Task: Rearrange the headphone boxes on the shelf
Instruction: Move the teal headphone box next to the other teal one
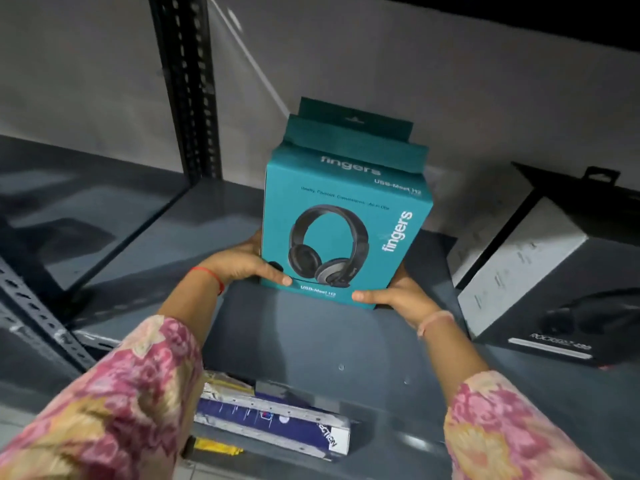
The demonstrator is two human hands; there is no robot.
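Standing upright on the grey metal shelf [311, 344], the teal box [346, 216] was a smooth cardboard carton with crisp edges, a printed picture of black over-ear headphones on its front face and the word "fingers" in white on the top and down the right side. A second teal hang tab [311, 107] rose just behind its own tab, apparently part of a like box hidden at the back. The left hand [242, 261] was clasped on the lower left edge of the teal box, thumb lying across the front face and the other fingers out of sight behind the side. The right hand [398, 296] was clasped on the lower right corner, thumb pressed along the bottom front edge. Both wrists carried thin thread bands, and both sleeves [104, 403] were of soft pink and yellow patterned cloth. To the right, well apart from the teal box, a black and white box [533, 271] lay tilted on the same shelf, its hang tab pointing up and back. A black perforated steel upright [190, 81] stood at the shelf's left rear corner before a plain pale wall [450, 81]. Below the shelf's front lip, a flat blue and white package [273, 424] lay on a lower level, with something yellow beside it.
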